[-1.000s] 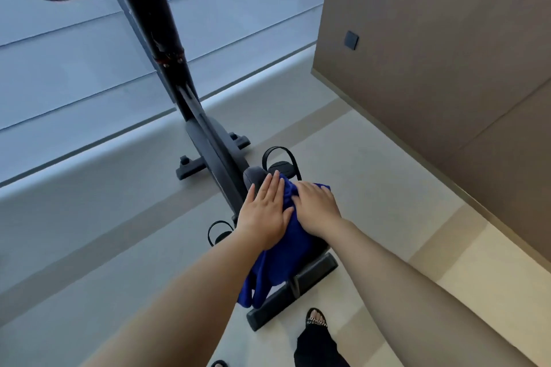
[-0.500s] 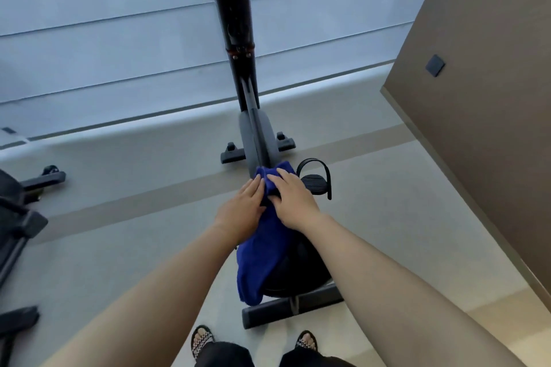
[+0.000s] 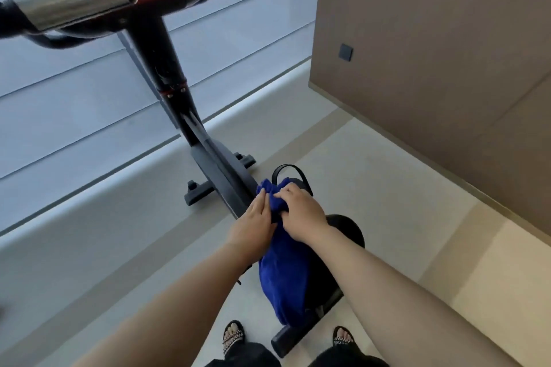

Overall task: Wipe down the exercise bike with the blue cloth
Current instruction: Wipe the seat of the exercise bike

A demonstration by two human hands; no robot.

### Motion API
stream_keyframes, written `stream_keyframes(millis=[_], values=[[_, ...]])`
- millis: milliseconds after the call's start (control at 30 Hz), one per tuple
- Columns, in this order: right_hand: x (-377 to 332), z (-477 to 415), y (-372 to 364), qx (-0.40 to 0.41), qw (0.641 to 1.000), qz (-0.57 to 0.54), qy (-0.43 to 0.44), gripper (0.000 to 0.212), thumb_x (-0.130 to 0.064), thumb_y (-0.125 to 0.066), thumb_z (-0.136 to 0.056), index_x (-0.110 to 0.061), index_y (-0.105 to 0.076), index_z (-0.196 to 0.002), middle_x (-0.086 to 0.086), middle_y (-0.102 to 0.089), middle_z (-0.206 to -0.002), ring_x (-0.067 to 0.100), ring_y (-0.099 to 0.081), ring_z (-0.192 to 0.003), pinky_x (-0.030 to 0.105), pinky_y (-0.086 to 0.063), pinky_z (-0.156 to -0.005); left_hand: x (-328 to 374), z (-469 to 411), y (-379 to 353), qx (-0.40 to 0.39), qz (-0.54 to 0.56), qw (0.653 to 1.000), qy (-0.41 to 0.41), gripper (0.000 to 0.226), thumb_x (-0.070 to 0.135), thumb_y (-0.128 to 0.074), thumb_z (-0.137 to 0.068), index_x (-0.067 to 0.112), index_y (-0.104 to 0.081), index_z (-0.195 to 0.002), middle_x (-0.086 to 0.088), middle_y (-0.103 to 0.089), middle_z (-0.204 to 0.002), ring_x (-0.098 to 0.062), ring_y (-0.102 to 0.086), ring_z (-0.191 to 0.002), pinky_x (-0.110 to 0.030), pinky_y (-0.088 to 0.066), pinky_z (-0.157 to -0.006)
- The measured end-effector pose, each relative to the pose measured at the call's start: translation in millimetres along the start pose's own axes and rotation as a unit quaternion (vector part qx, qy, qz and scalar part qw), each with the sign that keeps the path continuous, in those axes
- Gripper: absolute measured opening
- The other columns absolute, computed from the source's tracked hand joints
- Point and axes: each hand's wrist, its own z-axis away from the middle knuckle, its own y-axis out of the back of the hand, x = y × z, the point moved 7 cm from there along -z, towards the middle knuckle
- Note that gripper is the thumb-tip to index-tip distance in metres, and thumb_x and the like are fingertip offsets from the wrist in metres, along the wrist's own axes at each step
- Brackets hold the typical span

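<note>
The black exercise bike stands in front of me, its handlebar with chrome grips at the top left. The blue cloth is draped over the bike's lower frame and hangs down its side. My left hand lies flat against the cloth's left side on the frame. My right hand grips the bunched top of the cloth, just behind the strapped pedal. The frame under the cloth is hidden.
A brown wall with a small dark switch rises on the right. A pale window blind and low ledge run behind the bike. My sandalled feet stand either side of the rear stabiliser.
The view has tilted and shifted, bringing the handlebar closer. Both hands have slid the cloth forward along the frame towards the pedal, bunching its top.
</note>
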Motion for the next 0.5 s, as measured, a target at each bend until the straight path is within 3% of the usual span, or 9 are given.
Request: stream_keyframes(millis=[167, 300, 400, 500], values=[[6.7, 39.1, 9.1, 0.103, 0.989, 0.031, -0.105, 0.028, -0.01, -0.056, -0.082, -0.014, -0.056, -0.11, 0.005, -0.055, -0.116, 0.028, -0.05, -0.105, 0.036, -0.039, -0.088, 19.2, 0.0, -1.0, -0.023, -0.108, 0.981, -0.162, 0.06, 0.034, -0.033, -0.098, 0.012, -0.007, -0.148, -0.007, -0.006, -0.157, -0.018, -0.004, -0.144, -0.028, -0.009, -0.115], [12.7, 100.4, 8.7, 0.197, 0.962, 0.051, -0.181, 0.036, -0.006, -0.056, -0.084, -0.011, -0.054, -0.12, 0.003, -0.054, -0.125, 0.022, -0.047, -0.118, 0.033, -0.039, -0.094, 45.8, 14.6, -19.8, -0.07, -0.123, 0.955, -0.259, 0.057, 0.032, -0.028, -0.1, 0.016, -0.002, -0.147, -0.002, -0.001, -0.157, -0.016, -0.004, -0.144, -0.034, -0.008, -0.116], [22.5, 141.7, 1.4, 0.218, 0.944, 0.03, -0.244, 0.043, -0.015, -0.048, -0.094, -0.013, -0.042, -0.136, 0.002, -0.037, -0.147, 0.018, -0.029, -0.137, 0.032, -0.032, -0.108, 65.4, 28.4, -32.1, -0.088, -0.125, 0.94, -0.306, 0.055, 0.032, -0.024, -0.1, 0.019, 0.001, -0.147, 0.0, 0.003, -0.157, -0.014, 0.0, -0.144, -0.035, -0.003, -0.116], [40.9, 153.0, -0.1, 0.145, 0.938, -0.014, -0.315, 0.056, -0.031, -0.038, -0.099, -0.018, -0.016, -0.148, 0.0, -0.007, -0.158, 0.018, -0.008, -0.144, 0.035, -0.024, -0.112, 78.6, 29.1, -32.5, -0.071, -0.142, 0.932, -0.325, 0.056, 0.03, -0.024, -0.1, 0.019, 0.005, -0.147, 0.002, 0.01, -0.156, -0.014, 0.008, -0.143, -0.034, 0.005, -0.113]])
